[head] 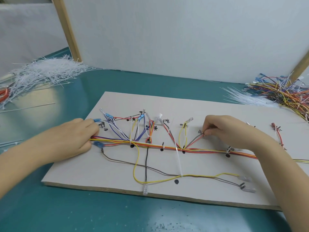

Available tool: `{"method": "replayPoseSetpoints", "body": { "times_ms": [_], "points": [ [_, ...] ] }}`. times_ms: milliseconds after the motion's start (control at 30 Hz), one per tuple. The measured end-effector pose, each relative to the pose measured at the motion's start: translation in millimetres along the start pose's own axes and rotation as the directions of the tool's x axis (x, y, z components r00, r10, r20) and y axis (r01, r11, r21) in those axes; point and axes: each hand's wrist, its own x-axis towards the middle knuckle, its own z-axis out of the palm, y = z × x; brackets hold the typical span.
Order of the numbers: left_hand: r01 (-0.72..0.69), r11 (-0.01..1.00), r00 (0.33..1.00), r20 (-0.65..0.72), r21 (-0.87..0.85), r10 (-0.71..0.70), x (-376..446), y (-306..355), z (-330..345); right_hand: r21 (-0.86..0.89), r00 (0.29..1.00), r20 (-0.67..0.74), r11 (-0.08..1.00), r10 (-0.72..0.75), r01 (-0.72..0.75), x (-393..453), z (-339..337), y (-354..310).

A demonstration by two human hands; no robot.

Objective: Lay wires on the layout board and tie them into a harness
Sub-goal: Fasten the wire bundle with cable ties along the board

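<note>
Nearest, along the front edge of the pale grey rectangular layout board (93, 171), a yellow wire (136, 164) and a brown wire (120, 160) are sagging in loose loops toward clear plastic terminals (245, 179), cinched together by one long white cable tie (178, 160). Further in, the multicoloured main wire bundle (167, 147) is running left to right across the board's middle, lying against short black pegs and marked dots, with small ties already on it at several points. The left hand (75, 138) is resting on the board at the bundle's left end, fingers curled over the wires and pinning them down. The right hand (224, 129) is pinching the end of a red and grey branch pair (194, 139) between thumb and fingertips, holding it up toward a peg beside a handwritten label. Judgement: these wires are light, thin and limp, springing off the pegs unless held, so grip is best taken close to the terminals or at tie points, with the trunk kept pressed flat; crimped ends probably bend easily. Beyond the board, on the teal work table (83, 215), a heap of loose white cable ties (45, 72) is lying far left, and a tangled pile of spare coloured wires (284, 91) far right, against a white partition panel (167, 39).
</note>
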Motion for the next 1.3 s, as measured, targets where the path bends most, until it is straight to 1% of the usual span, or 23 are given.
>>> {"method": "replayPoseSetpoints", "body": {
  "times_ms": [100, 167, 233, 300, 367, 400, 433, 467, 500, 533, 567, 600, 667, 733, 767, 800, 867, 933, 1067, 1100, 1167, 1233, 1300],
  "points": [
    [-0.038, 0.995, 0.996, 0.087, 0.091, 0.03, 5.4, -2.9, -2.2, 0.05, 1.0, 0.019, 0.999, 0.02, -0.021, -0.8, -1.3, -0.1],
    [-0.096, 0.967, 0.989, 0.135, 0.234, 0.066, 10.4, -4.1, -0.5, 0.017, 0.996, 0.076, 0.999, 0.035, -0.037, -0.5, -0.5, -2.2],
    [-0.114, 0.949, 0.976, 0.211, 0.293, 0.052, 14.5, -1.8, -5.6, -0.026, 0.994, 0.098, 0.999, 0.038, -0.035, 1.5, 3.2, -4.4],
    [-0.096, 0.96, 0.971, 0.236, 0.264, 0.033, 16.1, 0.1, -15.6, -0.034, 0.996, 0.09, 0.999, 0.028, -0.025, 2.6, 4.7, -4.5],
    [-0.034, 0.989, 0.985, 0.172, 0.142, 0.01, 16.3, 0.9, -29.2, -0.033, 0.996, 0.089, 0.999, 0.023, -0.02, -0.1, 2.5, -4.3],
    [-0.016, 0.997, 0.996, 0.088, 0.08, 0.009, 16.2, -0.7, -35.2, 0.025, 0.997, 0.082, 1.0, 0.008, -0.01, -1.7, 1.1, -5.4],
    [-0.022, 0.999, 1.0, 0.004, 0.023, 0.022, 16.5, -0.8, -41.6, 0.169, 0.998, 0.052, 0.985, -0.028, 0.019, -3.3, -1.0, -8.0],
    [-0.04, 0.999, 0.998, -0.044, -0.008, 0.04, 17.2, -0.4, -48.6, 0.35, 0.998, 0.008, 0.935, -0.062, 0.056, -4.6, -3.6, -12.7],
    [-0.055, 0.998, 0.998, -0.043, -0.016, 0.055, 18.2, 0.3, -55.0, 0.461, 0.994, -0.048, 0.881, -0.094, 0.106, -5.6, -6.3, -18.4],
    [-0.054, 0.999, 0.999, 0.01, -0.003, 0.054, 20.0, 1.6, -61.6, 0.479, 0.987, -0.1, 0.863, -0.127, 0.16, -4.6, -8.7, -23.1],
    [-0.046, 0.999, 0.997, 0.066, 0.016, 0.045, 21.7, 5.3, -68.3, 0.415, 0.98, -0.136, 0.89, -0.144, 0.189, -3.0, -10.1, -26.6],
    [-0.055, 0.998, 0.996, 0.073, 0.012, 0.054, 24.1, 10.0, -73.9, 0.329, 0.976, -0.174, 0.926, -0.132, 0.184, -0.6, -10.6, -27.9],
    [-0.093, 0.994, 0.995, 0.022, -0.051, 0.094, 28.0, 25.3, -81.1, 0.166, 0.958, -0.281, 0.981, -0.05, 0.099, 5.0, -11.1, -31.0],
    [-0.13, 0.986, 0.987, 0.082, -0.1, 0.138, 31.5, 42.6, -74.3, 0.095, 0.933, -0.359, 0.995, 0.017, 0.019, 14.7, -7.6, -39.9],
    [-0.122, 0.986, 0.981, 0.14, -0.114, 0.138, 34.0, 50.8, -66.4, 0.066, 0.941, -0.338, 0.998, 0.021, 0.001, 21.8, -3.5, -47.9],
    [-0.101, 0.989, 0.978, 0.172, -0.112, 0.12, 37.0, 58.1, -57.7, 0.04, 0.96, -0.28, 0.999, 0.012, -0.001, 30.1, 1.9, -57.1],
    [-0.059, 0.994, 0.99, 0.125, -0.091, 0.07, 42.9, 67.3, -45.5, -0.05, 0.99, -0.138, 0.999, -0.003, -0.003, 48.8, 19.4, -72.4],
    [-0.039, 0.993, 0.997, 0.063, -0.109, 0.046, 45.9, 69.4, -41.1, -0.121, 0.997, -0.078, 0.993, -0.001, -0.008, 63.8, 34.0, -81.5],
    [-0.145, 0.97, 0.989, 0.007, -0.196, 0.149, 43.4, 66.6, -39.7, -0.01, 0.983, -0.175, 0.998, -0.058, 0.057, 75.5, 44.5, -83.1],
    [-0.16, 0.964, 0.987, -0.004, -0.212, 0.163, 42.4, 66.6, -39.6, 0.038, 0.974, -0.216, 0.997, -0.062, 0.072, 74.6, 42.6, -81.8],
    [-0.191, 0.954, 0.982, -0.051, -0.233, 0.184, 40.1, 65.4, -41.7, 0.192, 0.961, -0.277, 0.979, -0.013, 0.069, 68.4, 33.0, -79.2],
    [-0.25, 0.931, 0.961, -0.185, -0.266, 0.205, 38.0, 63.9, -48.9, 0.318, 0.945, -0.325, 0.945, 0.028, 0.081, 59.3, 21.9, -76.7],
    [-0.292, 0.922, 0.934, -0.283, -0.255, 0.218, 38.1, 62.4, -61.2, 0.34, 0.927, -0.373, 0.936, 0.044, 0.092, 46.8, 14.6, -72.1]
  ]
}}
